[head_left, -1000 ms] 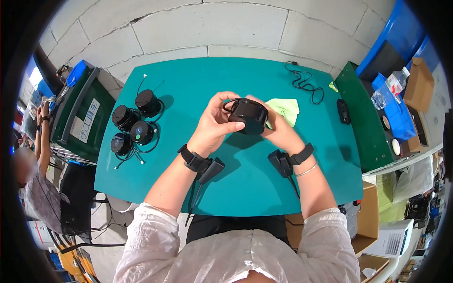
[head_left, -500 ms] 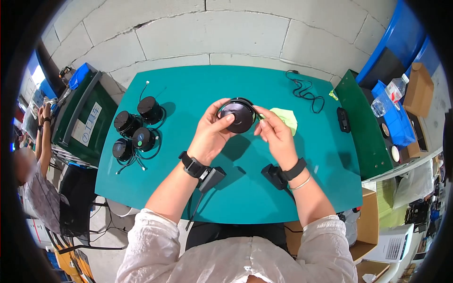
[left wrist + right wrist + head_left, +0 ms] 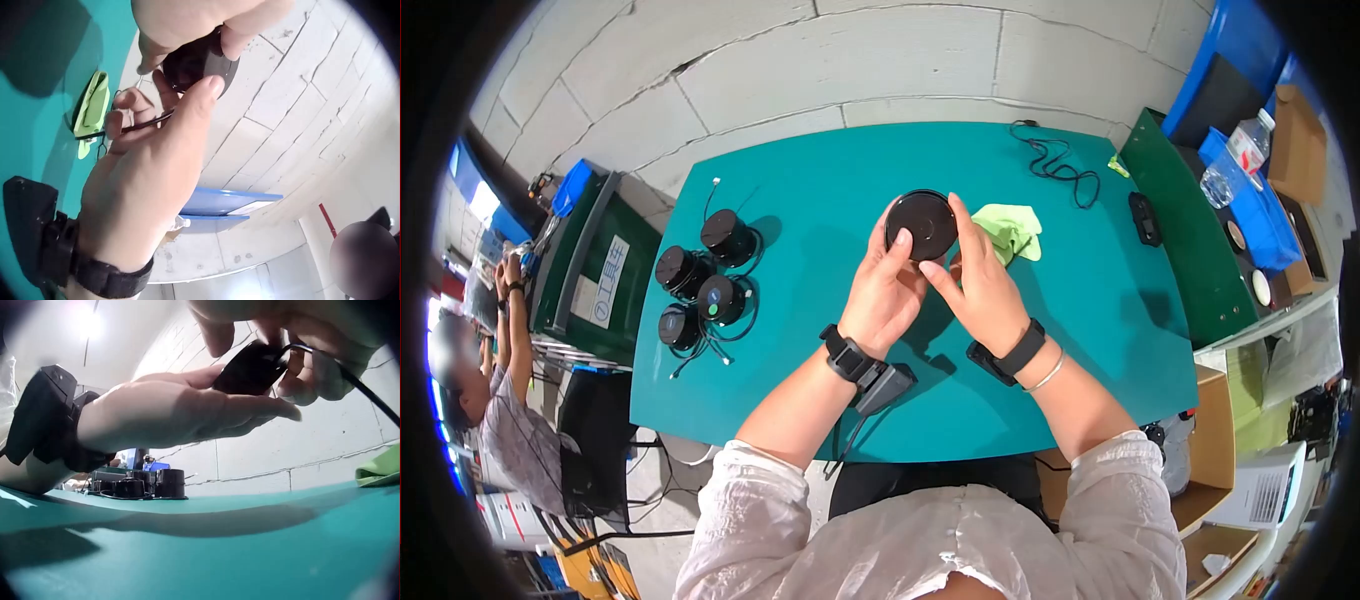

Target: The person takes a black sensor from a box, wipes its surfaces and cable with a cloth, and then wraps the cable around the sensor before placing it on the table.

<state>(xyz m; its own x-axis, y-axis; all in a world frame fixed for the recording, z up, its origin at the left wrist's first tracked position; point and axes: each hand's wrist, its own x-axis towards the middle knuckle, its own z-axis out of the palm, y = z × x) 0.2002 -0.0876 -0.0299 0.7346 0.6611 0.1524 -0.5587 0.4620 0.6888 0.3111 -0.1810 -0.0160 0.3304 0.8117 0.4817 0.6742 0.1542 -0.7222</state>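
Note:
A black, round, puck-shaped device (image 3: 924,222) is held up over the table, its flat face with a ring mark turned toward me. My left hand (image 3: 884,300) grips it from the left and below, thumb pressed on that face. My right hand (image 3: 986,300) holds it at the right edge, with index finger along the rim and thumb near the lower edge. In the right wrist view a black cable (image 3: 369,394) leaves the device and runs past the right fingers. The left wrist view shows the cable crossing the right hand's curled fingers. The device's far side is hidden.
Several similar black cabled devices (image 3: 722,298) stand at the table's left. A green cloth (image 3: 1012,230) lies behind my right hand. Further right are a coiled black cable (image 3: 1060,170) and a small black object (image 3: 1144,218). A green-sided shelf (image 3: 1190,250) borders the right.
The device has turned so its flat face shows toward me. My right hand moved off to the cable side, then came back to the device's right edge. The head view has shifted slightly.

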